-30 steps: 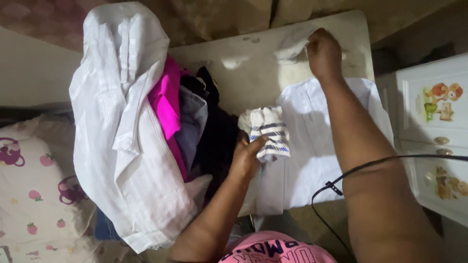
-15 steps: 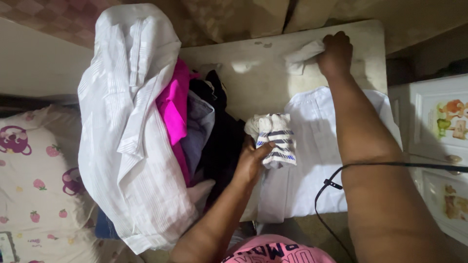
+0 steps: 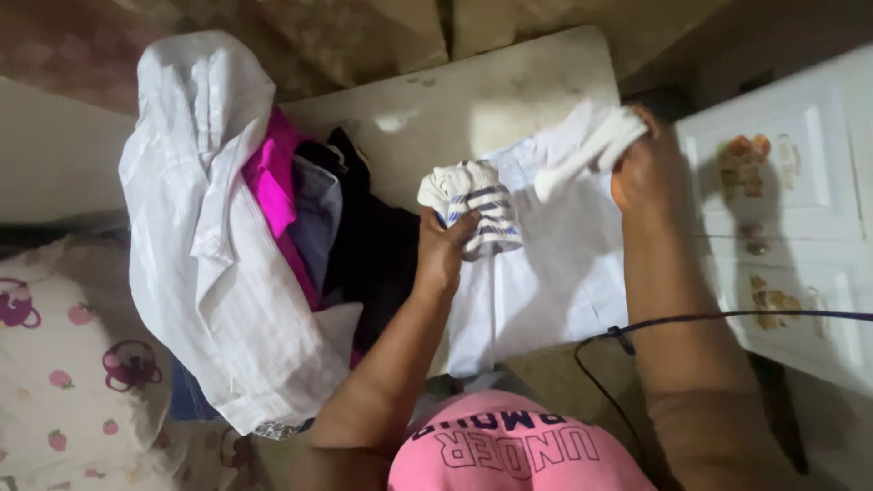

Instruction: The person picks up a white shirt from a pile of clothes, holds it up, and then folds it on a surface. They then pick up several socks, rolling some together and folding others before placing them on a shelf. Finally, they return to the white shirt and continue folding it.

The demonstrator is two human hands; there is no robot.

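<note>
Left hand (image 3: 446,250) clenched around a rolled white-and-blue striped bundle (image 3: 473,205), held just above the near-left edge of the flat white garment (image 3: 555,291). Right hand (image 3: 641,173) gripping a bunched white fold of cloth (image 3: 587,150), lifted off the table (image 3: 473,100) at the garment's far-right corner. Probably a sleeve or corner of that same garment; can't tell for sure.

Flat white garment spread on the right half of the table, near edge hanging over. Pile to the left: big white shirt (image 3: 209,236) draped on top, pink piece (image 3: 273,173) and dark piece (image 3: 373,245) under it, dark one close beside the left wrist.

Handling notes, judged from this view:
- Pull the lifted fold taut before laying it over, otherwise creases get trapped.
- Pin the body of the garment with the left wrist or bundle so it doesn't slide off the near edge.
- Park the striped bundle clear of the garment, not on the pile, to free the left hand.
- Mind the black cable (image 3: 727,318) crossing the right forearm: snag risk.

White cabinet (image 3: 782,182) right, printed pillow (image 3: 64,364) lower left.
</note>
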